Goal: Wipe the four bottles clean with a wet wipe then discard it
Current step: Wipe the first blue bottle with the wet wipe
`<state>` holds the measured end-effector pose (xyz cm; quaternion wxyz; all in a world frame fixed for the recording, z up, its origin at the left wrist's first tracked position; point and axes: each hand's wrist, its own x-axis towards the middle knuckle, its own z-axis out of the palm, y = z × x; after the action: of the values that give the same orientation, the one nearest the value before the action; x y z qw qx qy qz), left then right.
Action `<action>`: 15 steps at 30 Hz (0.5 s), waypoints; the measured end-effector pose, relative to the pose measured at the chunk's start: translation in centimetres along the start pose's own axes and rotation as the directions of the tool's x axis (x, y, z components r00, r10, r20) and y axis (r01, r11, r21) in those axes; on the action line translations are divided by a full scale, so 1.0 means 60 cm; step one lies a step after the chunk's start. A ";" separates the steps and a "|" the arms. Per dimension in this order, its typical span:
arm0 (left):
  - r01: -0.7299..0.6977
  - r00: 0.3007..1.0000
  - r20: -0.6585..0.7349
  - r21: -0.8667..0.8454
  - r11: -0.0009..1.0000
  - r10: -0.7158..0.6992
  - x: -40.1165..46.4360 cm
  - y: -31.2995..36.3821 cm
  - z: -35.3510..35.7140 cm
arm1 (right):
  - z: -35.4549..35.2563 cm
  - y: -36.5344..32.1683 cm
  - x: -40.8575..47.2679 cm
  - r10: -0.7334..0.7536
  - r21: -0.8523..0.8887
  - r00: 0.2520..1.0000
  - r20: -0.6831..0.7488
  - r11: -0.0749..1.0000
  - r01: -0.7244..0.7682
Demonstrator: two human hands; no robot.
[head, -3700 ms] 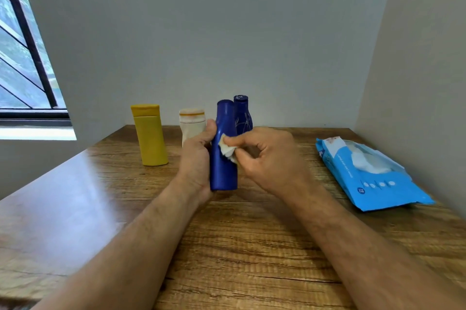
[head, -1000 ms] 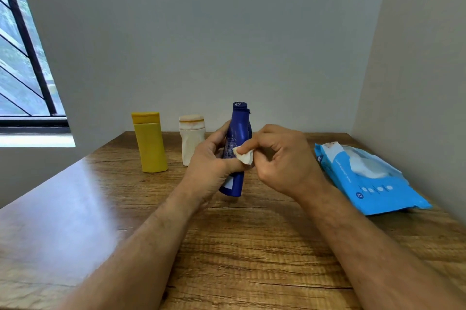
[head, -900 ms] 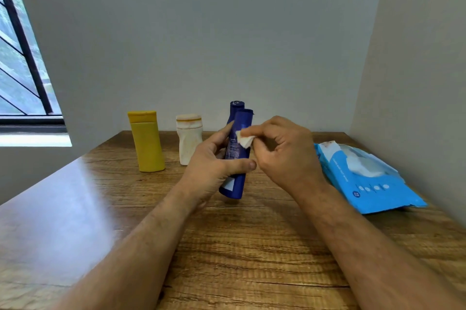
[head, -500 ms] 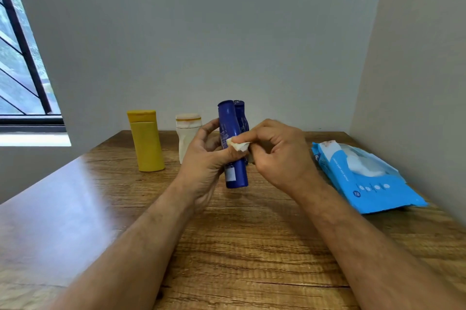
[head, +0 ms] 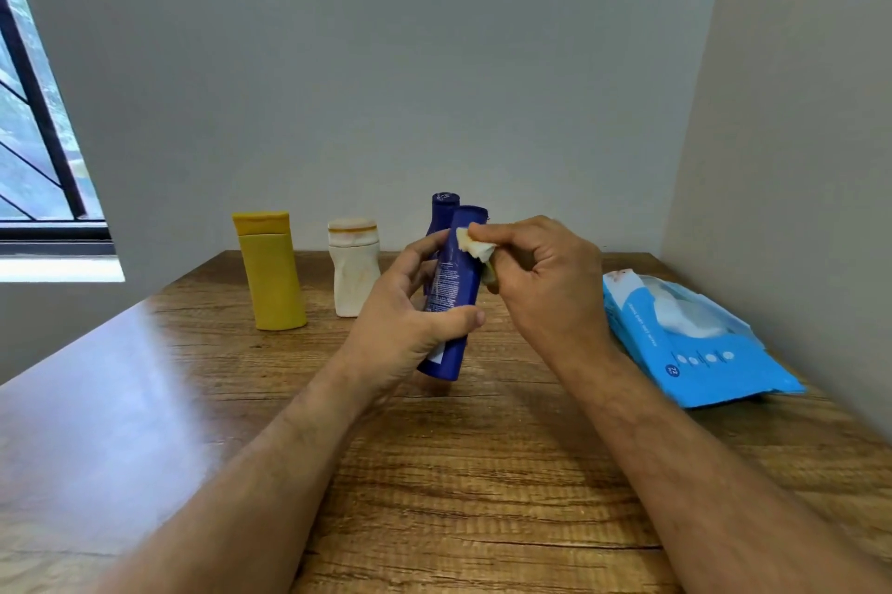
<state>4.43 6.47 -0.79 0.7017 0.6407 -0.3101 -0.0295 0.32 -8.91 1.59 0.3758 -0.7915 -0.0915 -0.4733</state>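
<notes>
As my left hand tips the blue bottle rightward again above mid-surface, my right hand pinches the wet wipe onto its upper end; wiping continues, other bottles waiting.

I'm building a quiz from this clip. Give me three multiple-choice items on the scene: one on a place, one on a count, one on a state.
1. Where does the wipes pack lie?
A. table's right side
B. windowsill
C. beside the yellow bottle

2. How many bottles are visible?
A. two
B. four
C. six

3. The held blue bottle is:
A. lying flat
B. tilted in the left hand
C. uncapped

Key:
1 A, it lies by the right wall.
2 B, yellow, white, two blue.
3 B, the right hand presses the wipe near its top.
</notes>
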 end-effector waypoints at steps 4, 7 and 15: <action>0.025 0.993 -0.101 -0.299 0.954 -0.058 0.002 0.010 -0.002 | 0.004 -0.006 -0.008 -0.033 0.023 0.977 0.212 0.999 0.029; 0.081 0.993 -0.036 -0.461 0.884 -0.110 0.004 0.013 -0.005 | 0.002 -0.008 -0.010 -0.023 0.098 0.964 0.264 0.995 -0.003; 0.253 0.962 0.187 -0.345 0.904 -0.198 -0.008 0.011 -0.002 | -0.011 0.003 0.005 0.068 0.087 0.995 -0.073 0.994 -0.062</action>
<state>3.84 6.90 -0.37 0.7757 0.5263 -0.2737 -0.2152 0.11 -9.57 1.90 0.4273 -0.7589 -0.0711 -0.4863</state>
